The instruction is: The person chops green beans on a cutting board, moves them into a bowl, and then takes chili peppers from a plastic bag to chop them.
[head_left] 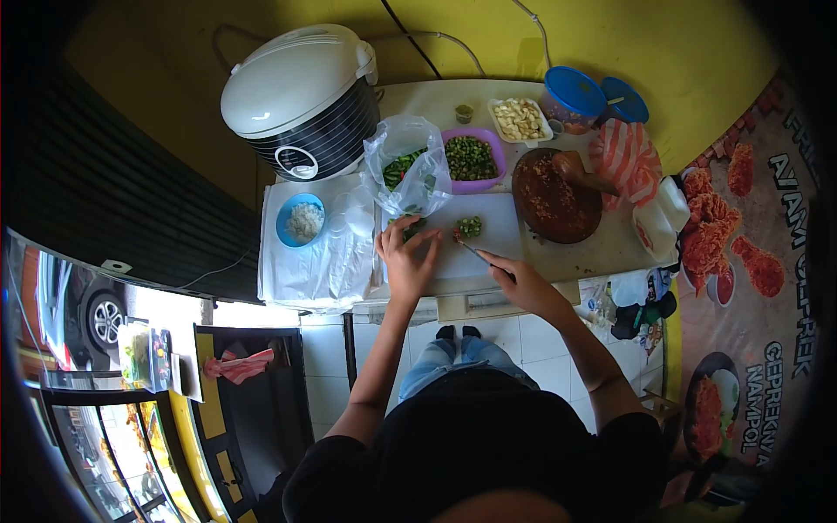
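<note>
My right hand (521, 288) is closed round the handle of a knife (473, 252), its blade slanting up and left over the white cutting board (497, 218). By the blade's tip lies a small heap of chopped green pieces (469, 227), with a bit of red beside it. My left hand (408, 261) is over the board's left side, thumb and fingers curved but apart. Uncut-looking green vegetables (406, 227) lie under its fingertips, partly hidden. Just beyond, a clear plastic bag (418, 135) holds more greens. Next to it a purple tub (495, 157) contains chopped green pieces.
At the back left stands a rice cooker (301, 83), with a blue bowl of rice (284, 228) before it. To the right are a stone mortar (558, 205) with a pestle (584, 173), a tray of garlic-like cloves (547, 131), a blue-lidded container (574, 90) and a foam box (663, 213).
</note>
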Action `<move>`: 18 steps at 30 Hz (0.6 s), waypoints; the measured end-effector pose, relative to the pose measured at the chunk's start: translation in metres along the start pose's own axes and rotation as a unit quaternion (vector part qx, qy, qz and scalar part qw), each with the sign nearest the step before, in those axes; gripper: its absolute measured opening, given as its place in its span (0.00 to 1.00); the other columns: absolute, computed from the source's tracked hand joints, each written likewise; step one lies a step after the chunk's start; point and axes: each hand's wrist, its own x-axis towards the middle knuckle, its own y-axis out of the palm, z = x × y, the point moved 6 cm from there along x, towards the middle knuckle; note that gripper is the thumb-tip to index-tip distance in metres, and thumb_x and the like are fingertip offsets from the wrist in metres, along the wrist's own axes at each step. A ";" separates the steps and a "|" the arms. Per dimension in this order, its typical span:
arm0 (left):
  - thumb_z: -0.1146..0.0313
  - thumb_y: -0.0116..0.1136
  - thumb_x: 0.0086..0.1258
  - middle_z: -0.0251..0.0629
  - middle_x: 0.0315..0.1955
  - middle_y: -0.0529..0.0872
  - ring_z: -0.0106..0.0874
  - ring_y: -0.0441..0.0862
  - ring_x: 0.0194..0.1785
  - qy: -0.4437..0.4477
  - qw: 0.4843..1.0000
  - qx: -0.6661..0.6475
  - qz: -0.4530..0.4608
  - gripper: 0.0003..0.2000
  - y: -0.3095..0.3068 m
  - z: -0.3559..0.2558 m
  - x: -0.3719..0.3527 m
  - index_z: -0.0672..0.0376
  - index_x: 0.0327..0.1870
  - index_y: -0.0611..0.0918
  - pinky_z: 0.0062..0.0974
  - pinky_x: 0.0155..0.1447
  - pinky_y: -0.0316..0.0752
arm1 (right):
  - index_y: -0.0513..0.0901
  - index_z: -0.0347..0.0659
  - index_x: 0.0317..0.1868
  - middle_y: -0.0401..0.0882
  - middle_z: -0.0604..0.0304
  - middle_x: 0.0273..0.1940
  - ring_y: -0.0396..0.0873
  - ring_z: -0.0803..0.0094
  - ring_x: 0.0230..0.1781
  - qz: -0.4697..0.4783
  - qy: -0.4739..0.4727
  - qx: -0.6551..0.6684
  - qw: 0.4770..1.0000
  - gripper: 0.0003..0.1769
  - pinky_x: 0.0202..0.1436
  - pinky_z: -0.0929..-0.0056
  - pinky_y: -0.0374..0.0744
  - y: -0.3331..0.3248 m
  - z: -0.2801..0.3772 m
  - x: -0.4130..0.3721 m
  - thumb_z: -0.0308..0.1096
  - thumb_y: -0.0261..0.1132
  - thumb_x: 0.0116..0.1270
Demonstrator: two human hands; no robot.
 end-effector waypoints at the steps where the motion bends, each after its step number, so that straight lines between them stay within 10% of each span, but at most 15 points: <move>1: 0.65 0.72 0.58 0.32 0.52 0.82 0.37 0.74 0.62 0.000 1.000 -0.001 -0.001 0.07 0.000 0.001 0.000 0.46 0.38 0.92 0.38 0.70 0.58 | 0.70 0.51 0.73 0.70 0.56 0.25 0.63 0.75 0.24 0.002 -0.003 -0.008 1.000 0.24 0.35 0.71 0.72 0.000 -0.003 0.001 0.33 0.53 0.78; 18: 0.66 0.71 0.59 0.33 0.51 0.83 0.38 0.75 0.61 -0.002 1.000 -0.015 -0.004 0.07 0.000 0.004 -0.001 0.47 0.38 0.92 0.39 0.70 0.59 | 0.68 0.47 0.74 0.72 0.58 0.29 0.60 0.77 0.25 -0.035 -0.021 0.012 0.999 0.25 0.34 0.74 0.71 0.015 -0.005 -0.004 0.32 0.53 0.79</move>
